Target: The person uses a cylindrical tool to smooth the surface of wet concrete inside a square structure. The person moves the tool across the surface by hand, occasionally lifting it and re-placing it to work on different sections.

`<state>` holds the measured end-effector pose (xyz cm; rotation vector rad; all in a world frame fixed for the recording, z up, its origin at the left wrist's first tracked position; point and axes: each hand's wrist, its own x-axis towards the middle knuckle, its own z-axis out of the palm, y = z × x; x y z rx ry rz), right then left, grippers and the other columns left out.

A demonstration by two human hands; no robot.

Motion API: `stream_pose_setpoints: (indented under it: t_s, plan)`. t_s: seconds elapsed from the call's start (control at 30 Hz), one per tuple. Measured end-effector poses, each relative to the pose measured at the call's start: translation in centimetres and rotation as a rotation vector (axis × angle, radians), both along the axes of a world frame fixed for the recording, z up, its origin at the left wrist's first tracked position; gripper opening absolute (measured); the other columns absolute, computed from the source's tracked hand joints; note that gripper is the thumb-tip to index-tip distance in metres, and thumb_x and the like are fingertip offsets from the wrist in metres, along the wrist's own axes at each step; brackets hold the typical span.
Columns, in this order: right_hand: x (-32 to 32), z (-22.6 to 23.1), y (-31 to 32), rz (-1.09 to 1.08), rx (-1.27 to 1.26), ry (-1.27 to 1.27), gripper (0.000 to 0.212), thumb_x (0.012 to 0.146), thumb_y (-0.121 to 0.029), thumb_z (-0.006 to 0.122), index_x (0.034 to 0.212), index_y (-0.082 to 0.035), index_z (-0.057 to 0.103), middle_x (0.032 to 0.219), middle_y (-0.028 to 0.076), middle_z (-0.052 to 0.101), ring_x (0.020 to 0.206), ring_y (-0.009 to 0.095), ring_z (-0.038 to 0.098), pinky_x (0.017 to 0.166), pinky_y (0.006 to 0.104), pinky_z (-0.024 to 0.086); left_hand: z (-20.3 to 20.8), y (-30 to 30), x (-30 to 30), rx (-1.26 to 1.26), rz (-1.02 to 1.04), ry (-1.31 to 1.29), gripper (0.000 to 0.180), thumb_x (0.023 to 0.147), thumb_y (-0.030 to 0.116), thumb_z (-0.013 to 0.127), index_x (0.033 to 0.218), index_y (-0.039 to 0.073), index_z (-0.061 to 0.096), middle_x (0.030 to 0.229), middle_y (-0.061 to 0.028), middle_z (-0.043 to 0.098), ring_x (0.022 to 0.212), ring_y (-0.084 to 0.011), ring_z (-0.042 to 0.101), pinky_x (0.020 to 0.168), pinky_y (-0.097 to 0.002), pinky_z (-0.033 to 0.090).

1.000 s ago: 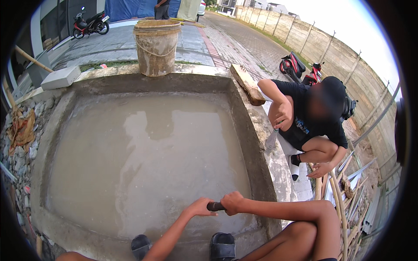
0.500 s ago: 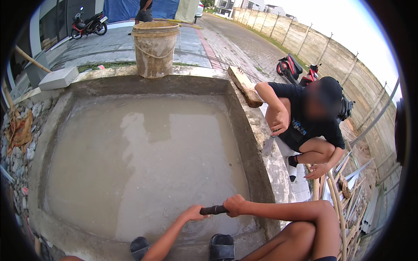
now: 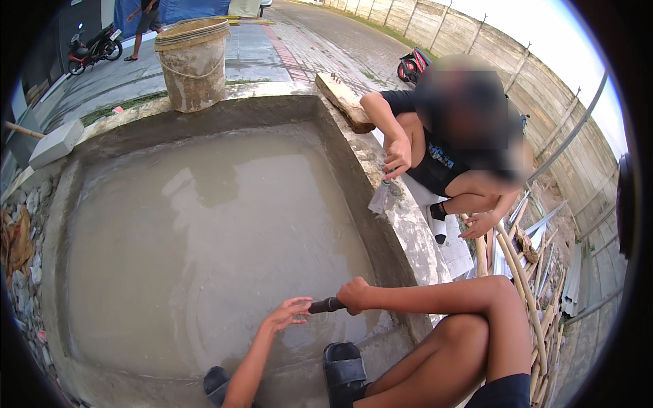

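Observation:
My right hand [image 3: 354, 296] is closed in a fist round a short, dark, rod-like handle [image 3: 328, 305]. Whatever tool the handle may belong to cannot be made out. At its left end is my left hand [image 3: 289, 313], its fingers spread and loose, close to the handle or just touching it. Both hands are over the near side of a shallow concrete basin [image 3: 354, 204] holding grey, murky water [image 3: 224, 238]. Faint ripples show below my left hand. My feet, in black slides [image 3: 345, 370], rest at the basin's near edge.
A co-worker [image 3: 435, 156] crouches by the right wall, holding a flat-bladed scraper [image 3: 379, 197] against it. A dirty bucket [image 3: 194, 71], a wood piece [image 3: 343, 102] and a pale block [image 3: 56, 144] sit on the rim. Rubble [image 3: 30, 245] lies left; poles [image 3: 524, 292] lie right.
My left fingers have loosened and spread from around the handle; my right hand keeps its grip. The co-worker's scraper has tilted toward the wall's inner edge. The whole view has shifted.

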<state>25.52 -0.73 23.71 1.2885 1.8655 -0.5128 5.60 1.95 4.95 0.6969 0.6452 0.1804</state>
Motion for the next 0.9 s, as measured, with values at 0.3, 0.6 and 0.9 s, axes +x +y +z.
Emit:
stream_pose_setpoints:
  t_s: [0.3,0.6,0.9]
  plan:
    - [-0.2,-0.7,-0.9,0.013,0.045,0.118,0.022,0.062,-0.013,0.067,0.083,-0.010,0.070,0.084,0.010,0.068,0.083,0.027,0.067,0.066,0.0383,0.053,-1.8,-2.0,0.1,-0.499,0.078,-0.355,0.062,0.091,0.055,0.045,0.136,0.012,0.042,0.127,-0.0143,0.052,0.121,-0.0293,0.046,0.102,-0.0549,0.033]
    - [0.4,-1.3,-1.1,0.052,0.082,0.192,0.016,0.065,-0.017,0.065,0.077,-0.008,0.068,0.077,0.013,0.067,0.076,0.031,0.066,0.065,0.0417,0.053,0.0,-3.0,1.2,-0.503,0.146,-0.405,0.073,0.090,0.064,0.036,0.140,0.011,0.036,0.133,-0.0165,0.047,0.122,-0.0335,0.044,0.103,-0.0561,0.030]
    - [0.0,-1.4,-0.8,0.012,0.047,0.150,0.025,0.060,-0.012,0.068,0.085,-0.009,0.070,0.085,0.011,0.068,0.083,0.026,0.067,0.068,0.0381,0.053,-2.0,-2.3,0.0,-0.528,0.101,-0.427,0.072,0.090,0.064,0.033,0.140,0.012,0.037,0.128,-0.0166,0.053,0.118,-0.0315,0.048,0.101,-0.0535,0.033]
